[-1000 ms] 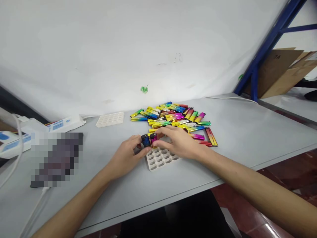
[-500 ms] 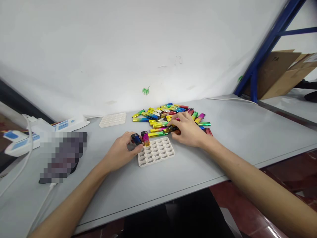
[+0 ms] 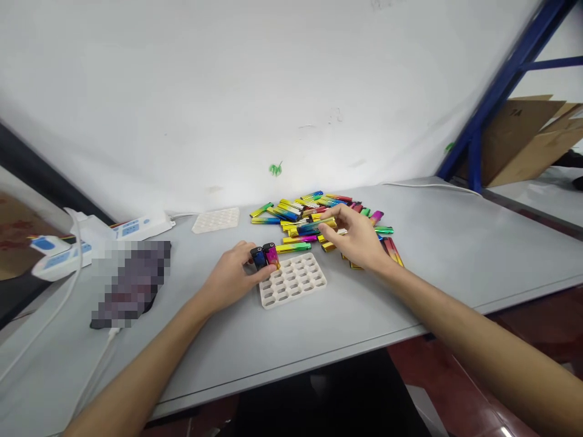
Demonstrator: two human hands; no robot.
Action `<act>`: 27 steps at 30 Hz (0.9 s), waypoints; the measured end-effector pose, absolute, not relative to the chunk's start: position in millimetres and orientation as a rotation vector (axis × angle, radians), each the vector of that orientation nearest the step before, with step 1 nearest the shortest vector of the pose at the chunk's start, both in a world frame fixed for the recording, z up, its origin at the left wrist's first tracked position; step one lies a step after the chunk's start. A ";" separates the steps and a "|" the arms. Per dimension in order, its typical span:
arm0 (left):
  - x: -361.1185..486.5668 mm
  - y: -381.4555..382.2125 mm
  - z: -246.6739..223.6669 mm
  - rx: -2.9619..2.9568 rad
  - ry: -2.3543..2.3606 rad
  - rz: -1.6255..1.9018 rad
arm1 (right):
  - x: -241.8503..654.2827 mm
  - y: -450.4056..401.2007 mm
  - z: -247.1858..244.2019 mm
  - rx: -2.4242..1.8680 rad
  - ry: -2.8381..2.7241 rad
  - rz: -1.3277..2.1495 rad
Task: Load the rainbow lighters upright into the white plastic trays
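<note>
Two lighters stand side by side at the back left corner of the white tray of slots [image 3: 294, 282]: a dark blue lighter [image 3: 259, 260] and a magenta-and-gold lighter [image 3: 271, 256]. My left hand [image 3: 234, 273] is closed round them, thumb across the front and fingers behind. Between the thumb and fingers of my right hand [image 3: 354, 233] is a yellow-and-blue lighter [image 3: 312, 227], lying nearly level over the pile. Shiny lighters in mixed colours make up this pile [image 3: 285, 210] behind the tray. My right hand hides part of it.
A second white slotted tray [image 3: 216, 220] lies near the wall. To the left are white power strips [image 3: 143, 227], a blurred-out dark object [image 3: 136, 282] and a white cable [image 3: 98, 370]. A blue metal frame [image 3: 473, 152] and cardboard boxes [image 3: 523, 139] stand at right.
My right hand has lifted slightly from the pile, with the yellow-and-blue lighter in its fingers. My left thumb has shifted right across the two lighters, which now stand closer together. The view has turned slightly.
</note>
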State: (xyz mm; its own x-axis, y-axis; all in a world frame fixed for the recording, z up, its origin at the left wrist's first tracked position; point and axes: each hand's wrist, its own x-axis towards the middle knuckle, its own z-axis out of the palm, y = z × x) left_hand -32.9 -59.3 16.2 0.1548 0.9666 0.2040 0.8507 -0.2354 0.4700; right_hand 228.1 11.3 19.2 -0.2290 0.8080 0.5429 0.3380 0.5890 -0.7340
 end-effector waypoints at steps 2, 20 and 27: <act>-33.9 -59.9 17.3 2.186 1.765 0.680 | 228.1 11.3 19.2 -0.936 -1.757 0.759; -37.8 -58.3 13.5 2.120 1.788 0.606 | 223.7 4.2 22.9 -0.831 -1.659 1.379; -38.6 -59.3 16.7 2.140 1.771 0.617 | 224.4 4.8 25.3 -0.779 -1.588 1.593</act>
